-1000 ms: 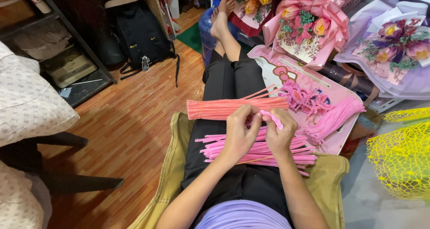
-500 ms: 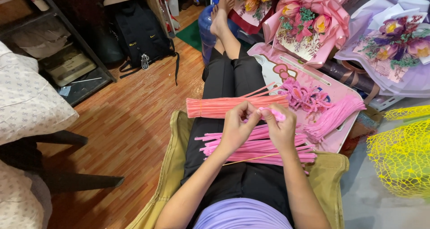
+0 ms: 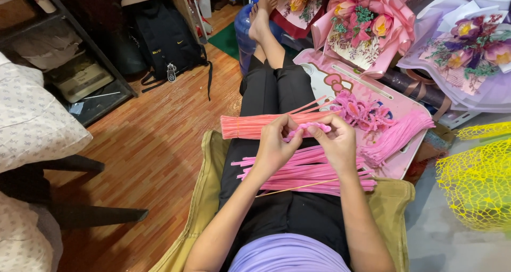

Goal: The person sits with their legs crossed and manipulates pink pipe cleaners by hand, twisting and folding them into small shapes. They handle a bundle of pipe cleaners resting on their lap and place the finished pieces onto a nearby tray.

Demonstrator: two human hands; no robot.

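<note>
A short pink pipe cleaner [image 3: 307,128] is pinched above the lap, between both hands; the left hand [image 3: 277,144] clamps its left end with fingers curled, the right hand [image 3: 336,141] grips its right end; beneath them a loose sheaf of magenta pipe cleaners [image 3: 306,171] lies across the black-trousered thighs, and a salmon-pink bundle [image 3: 250,126] rests nearer the knees; to the right a pink tray [image 3: 340,77] carries twisted pink loops [image 3: 362,111] and another pink bundle [image 3: 399,136]; wrapped bouquets [image 3: 367,24] stand beyond the tray's far edge; yellow netting [image 3: 476,181] lies at the right.
</note>
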